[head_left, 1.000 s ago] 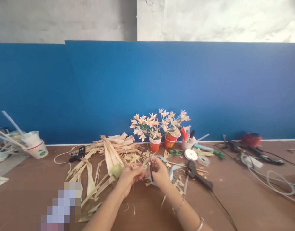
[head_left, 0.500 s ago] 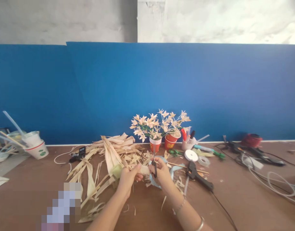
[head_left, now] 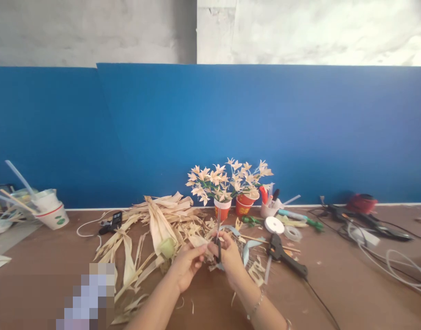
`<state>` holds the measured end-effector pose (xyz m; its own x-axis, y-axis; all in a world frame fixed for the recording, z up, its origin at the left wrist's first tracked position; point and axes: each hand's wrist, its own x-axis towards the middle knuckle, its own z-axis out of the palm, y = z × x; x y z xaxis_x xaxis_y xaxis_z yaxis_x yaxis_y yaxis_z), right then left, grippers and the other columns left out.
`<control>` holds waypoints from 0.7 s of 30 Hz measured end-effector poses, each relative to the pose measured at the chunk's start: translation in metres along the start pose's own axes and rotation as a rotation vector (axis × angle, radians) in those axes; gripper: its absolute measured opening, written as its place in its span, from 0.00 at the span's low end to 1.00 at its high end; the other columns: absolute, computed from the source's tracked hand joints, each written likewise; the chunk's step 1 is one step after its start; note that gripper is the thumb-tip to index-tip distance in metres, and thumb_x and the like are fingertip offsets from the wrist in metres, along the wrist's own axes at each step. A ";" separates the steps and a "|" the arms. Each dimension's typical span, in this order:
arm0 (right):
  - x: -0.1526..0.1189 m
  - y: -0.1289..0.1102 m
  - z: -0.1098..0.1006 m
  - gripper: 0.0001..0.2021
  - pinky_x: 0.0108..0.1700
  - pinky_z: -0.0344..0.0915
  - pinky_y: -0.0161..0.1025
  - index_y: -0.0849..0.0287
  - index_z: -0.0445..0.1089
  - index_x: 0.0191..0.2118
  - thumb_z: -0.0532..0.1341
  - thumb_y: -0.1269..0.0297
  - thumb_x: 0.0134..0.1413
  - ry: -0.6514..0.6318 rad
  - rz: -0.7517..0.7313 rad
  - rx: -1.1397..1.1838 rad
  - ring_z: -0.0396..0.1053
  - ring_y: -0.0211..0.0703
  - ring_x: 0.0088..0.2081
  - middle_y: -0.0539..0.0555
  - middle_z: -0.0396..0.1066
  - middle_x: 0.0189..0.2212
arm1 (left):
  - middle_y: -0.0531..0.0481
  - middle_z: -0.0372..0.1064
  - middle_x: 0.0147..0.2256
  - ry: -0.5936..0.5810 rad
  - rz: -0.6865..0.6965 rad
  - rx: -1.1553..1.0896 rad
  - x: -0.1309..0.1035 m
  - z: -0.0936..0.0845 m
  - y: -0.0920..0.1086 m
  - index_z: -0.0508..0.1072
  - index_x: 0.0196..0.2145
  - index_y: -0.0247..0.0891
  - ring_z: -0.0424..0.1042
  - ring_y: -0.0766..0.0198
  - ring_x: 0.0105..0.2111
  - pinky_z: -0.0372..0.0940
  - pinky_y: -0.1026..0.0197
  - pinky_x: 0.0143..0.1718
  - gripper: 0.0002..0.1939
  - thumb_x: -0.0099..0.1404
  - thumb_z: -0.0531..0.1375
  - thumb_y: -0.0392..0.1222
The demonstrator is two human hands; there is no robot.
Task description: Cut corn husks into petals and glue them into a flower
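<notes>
My left hand (head_left: 187,266) is closed, thumb and fingers pinching a pale piece of dried corn husk (head_left: 198,241) that sticks up behind the fingertips. Close beside it, my right hand (head_left: 229,255) grips a pair of scissors (head_left: 218,250) by the dark handles, the blades pointing up and away from me. The fingertips of both hands nearly meet at the husk. Under and behind them spreads a heap of dried husks (head_left: 158,220) with small cut scraps. A greenish husk end (head_left: 166,248) lies just left of my left hand.
Two red cups (head_left: 222,210) hold husk flowers (head_left: 215,176) at the back. On the right lie a glue gun (head_left: 286,259), a white spool (head_left: 274,225), clear tape (head_left: 292,233) and tangled cables (head_left: 390,266). A white cup (head_left: 54,216) stands left. A blue partition (head_left: 210,123) rises behind.
The husk piece has turned from lying level between my hands to standing up behind my left fingertips. Both hands have shifted slightly lower, with the scissors still in my right hand.
</notes>
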<state>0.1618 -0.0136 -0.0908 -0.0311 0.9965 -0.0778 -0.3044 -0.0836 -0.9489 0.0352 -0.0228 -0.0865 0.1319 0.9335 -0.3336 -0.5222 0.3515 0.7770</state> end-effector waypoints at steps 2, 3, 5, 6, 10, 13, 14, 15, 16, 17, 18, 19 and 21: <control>-0.001 0.000 0.001 0.24 0.17 0.51 0.28 0.58 0.61 0.34 0.71 0.58 0.30 0.012 -0.002 0.000 0.55 0.30 0.15 0.42 0.62 0.14 | 0.56 0.65 0.21 0.028 0.009 0.004 0.001 0.001 -0.004 0.71 0.25 0.33 0.56 0.79 0.16 0.43 0.75 0.12 0.17 0.39 0.72 0.39; -0.001 0.001 0.001 0.24 0.17 0.52 0.28 0.58 0.60 0.34 0.71 0.58 0.30 0.008 0.004 -0.005 0.55 0.30 0.15 0.42 0.62 0.14 | 0.57 0.64 0.20 0.058 0.036 0.017 0.002 0.001 -0.007 0.70 0.24 0.33 0.56 0.79 0.15 0.41 0.75 0.12 0.17 0.39 0.72 0.41; -0.002 0.003 0.002 0.24 0.17 0.54 0.29 0.58 0.60 0.34 0.71 0.59 0.30 -0.013 0.008 -0.013 0.56 0.31 0.15 0.42 0.62 0.14 | 0.57 0.63 0.18 0.108 0.111 0.051 0.003 0.002 -0.011 0.69 0.24 0.33 0.58 0.77 0.15 0.44 0.74 0.12 0.18 0.41 0.71 0.45; -0.001 0.004 0.003 0.24 0.18 0.54 0.29 0.58 0.59 0.34 0.71 0.59 0.31 -0.024 0.004 -0.015 0.57 0.31 0.15 0.42 0.62 0.14 | 0.56 0.64 0.18 0.128 0.146 0.070 0.004 0.002 -0.012 0.69 0.24 0.33 0.61 0.76 0.16 0.47 0.74 0.13 0.19 0.43 0.70 0.48; -0.001 0.008 0.004 0.22 0.17 0.52 0.28 0.57 0.59 0.33 0.70 0.61 0.33 -0.048 0.000 -0.005 0.55 0.30 0.15 0.40 0.61 0.13 | 0.53 0.66 0.17 0.187 0.195 0.124 0.005 0.002 -0.010 0.69 0.23 0.32 0.65 0.71 0.16 0.54 0.71 0.15 0.21 0.47 0.66 0.55; -0.001 0.009 0.002 0.22 0.16 0.53 0.28 0.57 0.60 0.34 0.70 0.59 0.33 0.007 0.003 -0.011 0.55 0.30 0.14 0.40 0.61 0.13 | 0.52 0.69 0.20 0.104 0.138 0.086 0.004 0.001 -0.005 0.71 0.26 0.32 0.66 0.72 0.19 0.58 0.72 0.19 0.20 0.43 0.70 0.51; 0.000 0.008 0.002 0.22 0.16 0.54 0.28 0.57 0.60 0.34 0.70 0.59 0.33 0.028 0.002 -0.021 0.55 0.30 0.14 0.40 0.60 0.13 | 0.52 0.69 0.21 0.074 0.117 0.077 0.003 0.001 -0.004 0.72 0.27 0.31 0.67 0.72 0.20 0.60 0.72 0.20 0.20 0.41 0.71 0.48; 0.000 0.008 0.001 0.22 0.16 0.55 0.28 0.58 0.60 0.34 0.70 0.58 0.33 0.038 0.002 -0.032 0.55 0.30 0.14 0.40 0.60 0.13 | 0.52 0.70 0.21 0.059 0.107 0.079 0.003 0.001 -0.003 0.72 0.27 0.31 0.67 0.73 0.20 0.60 0.72 0.21 0.19 0.40 0.71 0.46; 0.000 0.008 0.000 0.23 0.17 0.54 0.28 0.58 0.60 0.34 0.70 0.58 0.33 0.036 0.000 -0.040 0.56 0.30 0.14 0.41 0.61 0.14 | 0.52 0.69 0.20 0.061 0.109 0.092 0.003 0.001 -0.003 0.72 0.27 0.31 0.66 0.73 0.19 0.59 0.72 0.20 0.19 0.41 0.71 0.45; 0.000 0.008 0.000 0.23 0.17 0.54 0.28 0.58 0.60 0.34 0.70 0.57 0.33 0.028 -0.004 -0.047 0.56 0.31 0.15 0.41 0.61 0.14 | 0.52 0.69 0.19 0.076 0.123 0.107 0.003 0.000 -0.002 0.72 0.26 0.31 0.65 0.73 0.18 0.58 0.72 0.19 0.18 0.42 0.70 0.46; 0.001 0.008 0.000 0.23 0.17 0.53 0.28 0.58 0.60 0.34 0.70 0.57 0.33 0.018 -0.009 -0.052 0.57 0.31 0.15 0.42 0.62 0.14 | 0.53 0.68 0.17 0.098 0.148 0.119 0.004 0.000 -0.002 0.71 0.26 0.32 0.64 0.73 0.17 0.57 0.72 0.18 0.17 0.43 0.70 0.47; 0.000 0.008 0.000 0.23 0.17 0.52 0.28 0.57 0.60 0.35 0.70 0.56 0.34 0.001 -0.014 -0.057 0.58 0.32 0.15 0.42 0.62 0.14 | 0.54 0.66 0.16 0.126 0.179 0.127 0.004 -0.001 -0.001 0.71 0.25 0.32 0.63 0.73 0.16 0.56 0.72 0.17 0.17 0.44 0.69 0.48; -0.001 0.007 0.001 0.23 0.17 0.53 0.28 0.57 0.59 0.35 0.70 0.55 0.35 -0.066 -0.010 -0.069 0.60 0.33 0.17 0.43 0.64 0.16 | 0.55 0.64 0.15 0.187 0.249 0.118 0.005 -0.002 0.002 0.69 0.25 0.33 0.62 0.72 0.15 0.54 0.71 0.16 0.17 0.45 0.68 0.49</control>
<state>0.1590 -0.0154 -0.0974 -0.0918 0.9945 -0.0503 -0.2387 -0.0710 -0.9685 0.0331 -0.0173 -0.0875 -0.1501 0.9663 -0.2092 -0.4163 0.1302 0.8999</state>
